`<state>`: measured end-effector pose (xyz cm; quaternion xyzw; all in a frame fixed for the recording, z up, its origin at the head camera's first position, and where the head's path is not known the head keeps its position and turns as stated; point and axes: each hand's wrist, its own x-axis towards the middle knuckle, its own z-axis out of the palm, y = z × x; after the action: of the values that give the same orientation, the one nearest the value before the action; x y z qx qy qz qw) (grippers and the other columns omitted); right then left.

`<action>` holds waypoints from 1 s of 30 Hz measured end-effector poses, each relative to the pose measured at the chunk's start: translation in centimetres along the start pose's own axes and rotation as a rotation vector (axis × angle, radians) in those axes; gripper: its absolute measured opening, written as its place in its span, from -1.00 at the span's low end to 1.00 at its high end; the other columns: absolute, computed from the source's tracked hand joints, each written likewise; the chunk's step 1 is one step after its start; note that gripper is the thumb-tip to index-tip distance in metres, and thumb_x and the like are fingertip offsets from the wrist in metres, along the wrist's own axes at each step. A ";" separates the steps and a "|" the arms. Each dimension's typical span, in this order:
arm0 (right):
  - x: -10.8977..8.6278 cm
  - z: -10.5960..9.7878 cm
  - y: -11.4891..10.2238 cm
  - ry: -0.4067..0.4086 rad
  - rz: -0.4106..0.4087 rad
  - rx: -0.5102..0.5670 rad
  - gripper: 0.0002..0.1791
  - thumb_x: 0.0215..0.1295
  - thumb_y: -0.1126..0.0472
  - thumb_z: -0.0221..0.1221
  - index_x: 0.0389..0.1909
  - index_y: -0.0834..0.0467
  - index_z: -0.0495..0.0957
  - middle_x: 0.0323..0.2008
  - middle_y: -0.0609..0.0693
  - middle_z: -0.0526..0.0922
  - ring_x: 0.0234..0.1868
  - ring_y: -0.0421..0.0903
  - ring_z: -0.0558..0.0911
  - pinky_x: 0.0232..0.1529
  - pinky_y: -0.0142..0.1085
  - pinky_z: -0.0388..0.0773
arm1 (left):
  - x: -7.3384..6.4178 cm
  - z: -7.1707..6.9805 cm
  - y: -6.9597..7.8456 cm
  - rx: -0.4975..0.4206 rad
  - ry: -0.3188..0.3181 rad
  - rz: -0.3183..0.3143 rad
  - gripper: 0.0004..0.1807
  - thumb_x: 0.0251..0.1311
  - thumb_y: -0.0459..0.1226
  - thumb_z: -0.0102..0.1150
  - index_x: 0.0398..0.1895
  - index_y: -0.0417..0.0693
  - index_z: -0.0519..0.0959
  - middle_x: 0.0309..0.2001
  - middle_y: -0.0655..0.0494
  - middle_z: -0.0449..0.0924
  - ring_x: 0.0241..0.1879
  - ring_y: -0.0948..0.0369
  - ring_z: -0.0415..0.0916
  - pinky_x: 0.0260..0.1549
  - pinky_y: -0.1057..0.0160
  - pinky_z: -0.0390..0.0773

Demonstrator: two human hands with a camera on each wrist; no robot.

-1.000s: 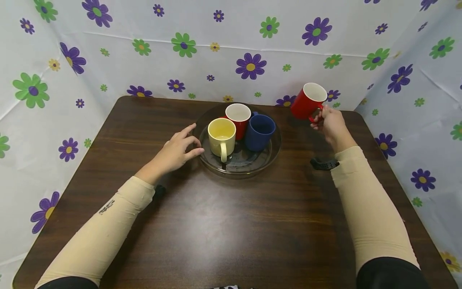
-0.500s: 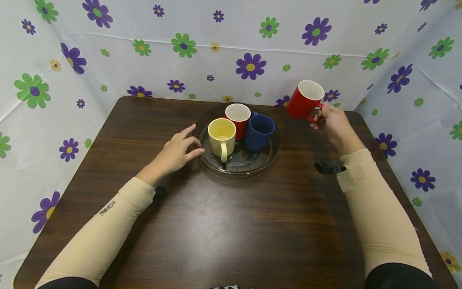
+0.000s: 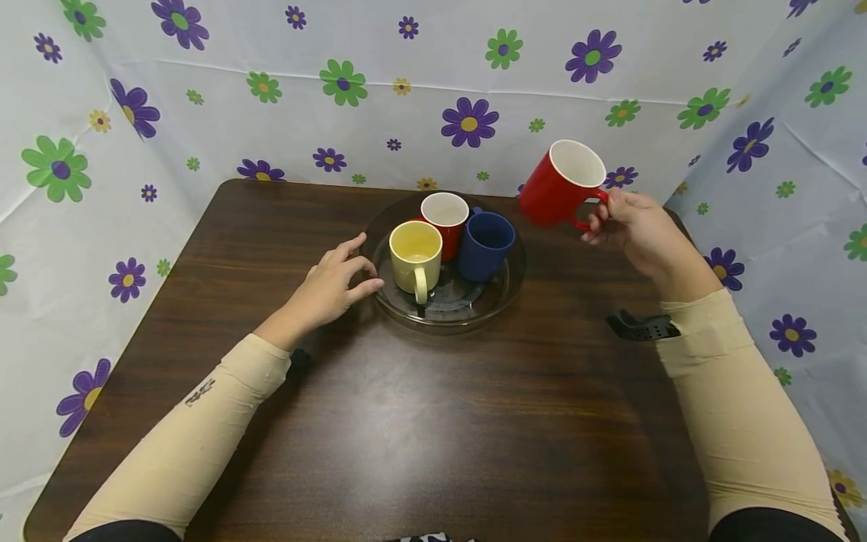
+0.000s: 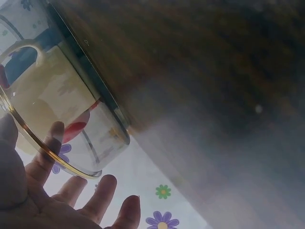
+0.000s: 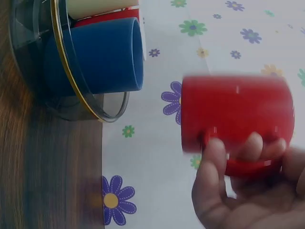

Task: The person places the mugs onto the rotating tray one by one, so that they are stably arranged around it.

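My right hand (image 3: 633, 229) grips a red mug (image 3: 562, 184) by its handle. The mug, white inside, is tilted and raised above the table's back right. In the right wrist view the fingers curl through the handle of the red mug (image 5: 236, 112). A round clear glass dish (image 3: 450, 322) holds a yellow mug (image 3: 415, 271), a blue mug (image 3: 482, 260) and a second red mug (image 3: 452, 239), all upright. My left hand (image 3: 328, 286) lies at the dish's left side, fingers spread and loosely bent, index finger and thumb right at the rim (image 4: 52, 155).
The dish stands near the back edge of the dark wooden table (image 3: 420, 421). A white curtain (image 3: 325, 38) with purple, green and yellow flowers surrounds the back and sides. A dark strap (image 3: 640, 327) is at the right wrist.
My right hand has lifted the red mug and drawn slightly nearer, and the mug has shifted left toward the dish. The left hand and the mugs in the dish stay put.
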<state>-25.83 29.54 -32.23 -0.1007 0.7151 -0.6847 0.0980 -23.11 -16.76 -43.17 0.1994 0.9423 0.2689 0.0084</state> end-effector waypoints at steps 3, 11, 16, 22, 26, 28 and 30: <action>-0.2 0.0 0.1 -0.142 -0.042 0.014 -0.66 0.58 0.07 -0.06 -0.32 0.24 0.40 -0.38 0.08 0.52 -0.27 -0.05 0.65 -0.13 -0.34 0.66 | 0.0 0.0 0.0 -0.005 -0.003 0.000 -0.64 0.42 0.10 0.14 -0.08 0.03 0.62 0.62 -0.03 -0.04 0.46 -0.24 0.09 0.22 -0.45 0.18; -0.4 1.4 1.1 -0.408 -0.142 -0.022 -0.59 0.64 0.15 -0.18 -0.36 0.39 0.29 -0.36 0.10 0.47 -0.28 -0.04 0.61 -0.10 -0.31 0.66 | 0.0 -0.1 0.2 -0.007 -0.006 -0.006 -0.63 0.42 0.10 0.13 -0.07 0.03 0.62 0.62 0.00 -0.06 0.48 -0.24 0.07 0.22 -0.45 0.17; -0.3 2.8 1.4 -0.459 -0.101 -0.102 -0.58 0.66 0.14 -0.20 -0.33 0.40 0.32 -0.37 0.10 0.46 -0.30 -0.02 0.53 -0.06 -0.29 0.66 | -0.1 0.0 0.1 -0.001 -0.004 -0.009 -0.64 0.43 0.10 0.13 -0.08 0.03 0.62 0.62 -0.01 -0.05 0.47 -0.24 0.08 0.22 -0.45 0.18; 0.4 3.8 2.2 -0.485 -0.060 -0.163 -0.57 0.66 0.12 -0.21 -0.36 0.36 0.31 -0.40 0.07 0.42 -0.29 -0.02 0.50 -0.06 -0.26 0.65 | -0.1 0.1 0.2 0.002 0.000 -0.005 -0.65 0.42 0.10 0.14 -0.12 0.04 0.61 0.62 -0.03 -0.05 0.47 -0.24 0.09 0.20 -0.44 0.20; 1.0 4.5 2.5 -0.498 -0.028 -0.215 -0.56 0.67 0.12 -0.22 -0.37 0.38 0.30 -0.41 0.06 0.43 -0.25 -0.01 0.54 -0.07 -0.24 0.65 | -0.2 0.2 0.3 -0.001 0.002 -0.006 -0.65 0.42 0.11 0.13 -0.13 0.05 0.60 0.62 -0.03 -0.05 0.47 -0.25 0.08 0.20 -0.45 0.18; 1.2 5.0 2.6 -0.502 -0.013 -0.268 -0.54 0.67 0.11 -0.22 -0.36 0.39 0.32 -0.39 0.07 0.46 -0.24 0.01 0.58 -0.08 -0.23 0.64 | -0.2 0.2 0.3 -0.003 0.005 -0.006 -0.65 0.42 0.11 0.13 -0.13 0.05 0.60 0.62 -0.03 -0.05 0.47 -0.26 0.08 0.21 -0.45 0.18; 1.5 5.4 2.7 -0.503 0.006 -0.320 -0.53 0.67 0.11 -0.23 -0.34 0.40 0.35 -0.38 0.08 0.49 -0.23 0.04 0.61 -0.08 -0.22 0.64 | -0.2 0.3 0.2 -0.003 0.007 -0.006 -0.65 0.42 0.10 0.14 -0.13 0.05 0.60 0.62 -0.04 -0.05 0.47 -0.26 0.08 0.21 -0.45 0.17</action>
<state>-25.80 24.04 -35.12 -0.2790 0.7678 -0.5164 0.2570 -22.77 -16.52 -43.30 0.1954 0.9425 0.2710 0.0060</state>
